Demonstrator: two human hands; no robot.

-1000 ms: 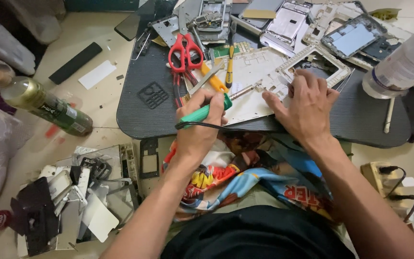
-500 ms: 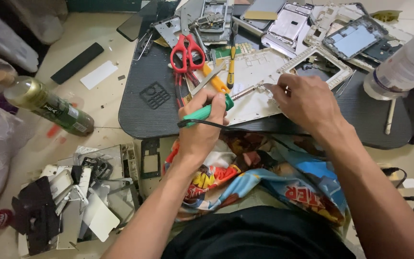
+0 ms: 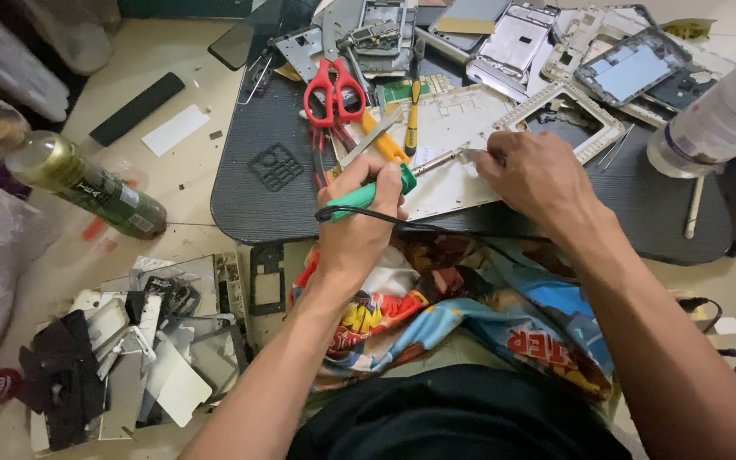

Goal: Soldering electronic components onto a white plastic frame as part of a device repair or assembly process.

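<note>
Fingers [image 3: 366, 181] of the left hand [image 3: 358, 223] are wrapped tight around a green-handled soldering iron [image 3: 385, 186], its metal tip reaching right to the white frame plate [image 3: 453, 140]. Fingers of the right hand [image 3: 538, 175] are pinched shut at that plate's edge, touching the tip. Just beyond the left fingers, red scissors [image 3: 334, 85] and a yellow screwdriver [image 3: 412, 115] crowd the black mat [image 3: 257, 196]. Right of the right fingers, a clear bottle [image 3: 713, 119] is seen lying.
</note>
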